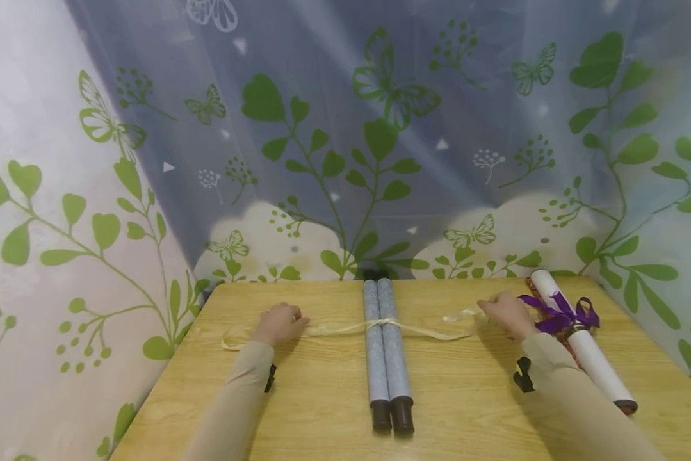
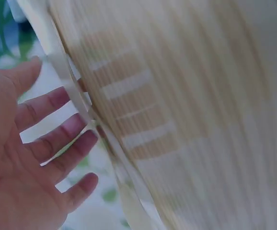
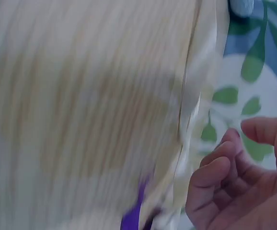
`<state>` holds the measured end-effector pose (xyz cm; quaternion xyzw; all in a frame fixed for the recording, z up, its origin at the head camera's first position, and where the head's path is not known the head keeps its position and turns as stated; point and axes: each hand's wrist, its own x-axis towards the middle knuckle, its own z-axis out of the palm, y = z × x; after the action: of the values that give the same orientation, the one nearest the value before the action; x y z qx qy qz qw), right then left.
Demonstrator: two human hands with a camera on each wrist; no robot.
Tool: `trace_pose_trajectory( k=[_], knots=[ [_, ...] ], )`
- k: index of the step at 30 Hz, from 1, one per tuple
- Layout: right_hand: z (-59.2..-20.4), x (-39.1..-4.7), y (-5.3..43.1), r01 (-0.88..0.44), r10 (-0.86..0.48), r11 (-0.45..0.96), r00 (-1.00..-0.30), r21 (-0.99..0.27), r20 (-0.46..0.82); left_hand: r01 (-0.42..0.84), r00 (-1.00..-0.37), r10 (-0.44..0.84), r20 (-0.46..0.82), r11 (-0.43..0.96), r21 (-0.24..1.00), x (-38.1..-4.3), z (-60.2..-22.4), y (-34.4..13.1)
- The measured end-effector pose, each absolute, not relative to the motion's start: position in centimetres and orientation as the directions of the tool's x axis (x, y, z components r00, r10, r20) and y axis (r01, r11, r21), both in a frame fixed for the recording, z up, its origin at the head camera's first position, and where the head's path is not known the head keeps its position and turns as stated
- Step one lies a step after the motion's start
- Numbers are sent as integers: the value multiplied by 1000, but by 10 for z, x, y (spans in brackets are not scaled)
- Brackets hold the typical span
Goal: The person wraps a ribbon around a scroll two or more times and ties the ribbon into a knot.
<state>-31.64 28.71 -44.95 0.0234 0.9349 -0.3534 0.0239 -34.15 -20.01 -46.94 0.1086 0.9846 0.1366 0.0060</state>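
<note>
Two grey-blue rolled scrolls (image 1: 388,365) with dark end knobs lie side by side in the middle of the table. A cream ribbon (image 1: 333,330) crosses round them, with a knot on top and its ends trailing to both sides. Over the left end is my left hand (image 1: 280,324); in the left wrist view its fingers (image 2: 47,148) are spread and grip nothing. My right hand (image 1: 508,314) is by the right end, beside the loose tail. In the right wrist view its fingers (image 3: 213,172) bend loosely, thumb apart, with nothing pinched.
A white scroll (image 1: 597,362) tied with a purple ribbon (image 1: 561,315) lies at the table's right, close to my right hand and forearm. The wooden table (image 1: 316,410) meets a leaf-and-butterfly patterned curtain (image 1: 322,211) at its back edge.
</note>
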Motion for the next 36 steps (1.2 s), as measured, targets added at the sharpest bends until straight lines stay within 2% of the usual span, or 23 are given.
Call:
trace_pose_trajectory(
  k=[8, 18, 27, 36],
  knots=[
    [-451, -313, 229, -129, -183, 722, -983, -679, -8, 376, -925, 376, 50, 891, 254, -333, -466, -145],
    [-454, -313, 190, -245, -281, 710, -958, -660, 53, 401, -913, 405, 41, 876, 268, -327, -469, -126],
    [-464, -316, 162, -257, -346, 648, -938, -717, 24, 483, -874, 480, 75, 842, 241, -319, -468, -103],
    [-474, -324, 157, -226, -300, 635, -953, -738, 34, 552, -831, 526, 181, 818, 159, -316, -469, -91]
  ],
)
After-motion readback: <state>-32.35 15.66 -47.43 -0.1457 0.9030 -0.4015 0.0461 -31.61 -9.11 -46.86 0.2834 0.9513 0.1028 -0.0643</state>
